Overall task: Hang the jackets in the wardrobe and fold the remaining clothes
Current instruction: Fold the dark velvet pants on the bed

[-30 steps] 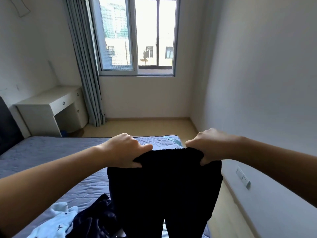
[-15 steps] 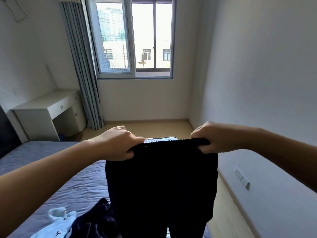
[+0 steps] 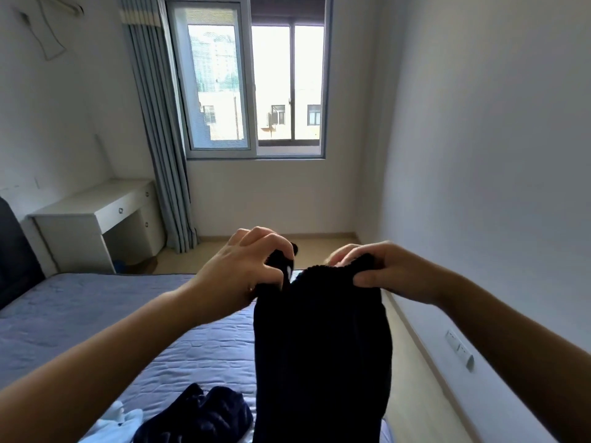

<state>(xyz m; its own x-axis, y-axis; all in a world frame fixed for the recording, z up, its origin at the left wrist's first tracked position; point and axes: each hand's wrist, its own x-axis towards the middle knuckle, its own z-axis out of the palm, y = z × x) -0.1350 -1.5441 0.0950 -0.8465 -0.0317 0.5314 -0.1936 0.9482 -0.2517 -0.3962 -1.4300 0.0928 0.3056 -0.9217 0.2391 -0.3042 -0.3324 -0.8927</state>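
Head view, facing down a bedroom toward a window [image 3: 256, 87]. Holds a black garment [image 3: 323, 346] up in the air over the near right side of a bed [image 3: 96, 314], lifted off the cover, hanging straight down and running out past the bottom edge of the picture. Grips its top edge with both hands, set close together at about the same height. Left hand [image 3: 252, 270]: curled over, fingers pressed together, pinching a bunched fold of the cloth against the thumb, with a small white tag [image 3: 288, 270] peeping out just beside the fingertips. Right hand [image 3: 390, 273]: thumb laid across the front of the ribbed edge, fingers curled behind it, pinching the cloth between them. Both forearms bare, reaching in from the lower corners. Lower left on the grey-blue quilted cover: a crumpled dark blue garment [image 3: 198, 417], and just beside it on the left a white and pale blue garment [image 3: 118, 423], both unfolded and partly cut off by the frame. Cannot tell what kind of clothes these two are. Further off: a dark headboard [image 3: 16, 251] at the left edge, a white desk [image 3: 92, 215] with drawers against the left wall, a grey-blue curtain [image 3: 160, 123] drawn aside between desk and window, a white socket [image 3: 459, 348] low on the right wall, and a strip of pale floor [image 3: 406, 362] between bed and wall.
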